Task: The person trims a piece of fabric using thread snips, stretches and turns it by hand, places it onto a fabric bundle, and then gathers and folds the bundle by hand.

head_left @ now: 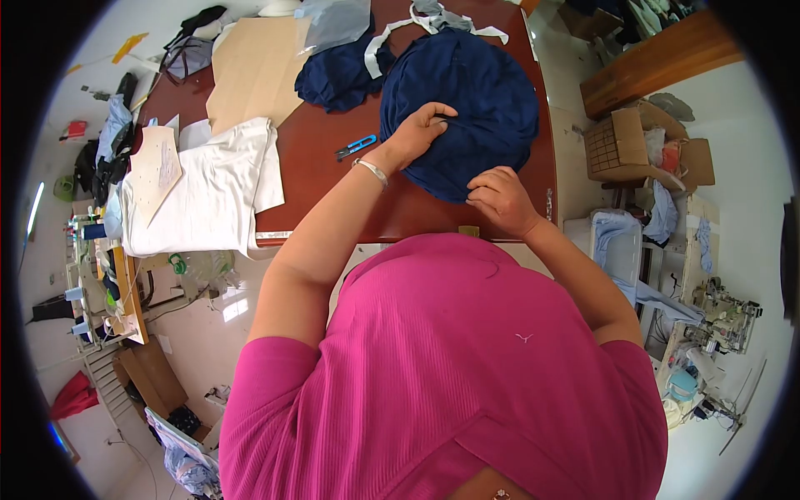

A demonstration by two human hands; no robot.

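Note:
A round, gathered heap of navy blue fabric (492, 92) lies on the red-brown table in the head view. My left hand (417, 133) rests on its left side, with thumb and fingers closed on a bit of the cloth. At the near right edge of the heap, my right hand (504, 200) has its fingers curled in, pinching the cloth's border. Blue-handled thread snips (357, 147) lie on the table just left of my left forearm. Behind them sits a smaller navy fabric bundle (333, 79), with a white strip (377, 54) draped between the two.
White fabric (208, 187) with a card pattern piece (156, 175) covers the table's left front corner. Brown paper (250, 67) and a clear plastic bag (335, 23) lie behind. A cardboard box (621, 146) and sewing machine (725, 317) stand right; thread cones (93, 231) stand left.

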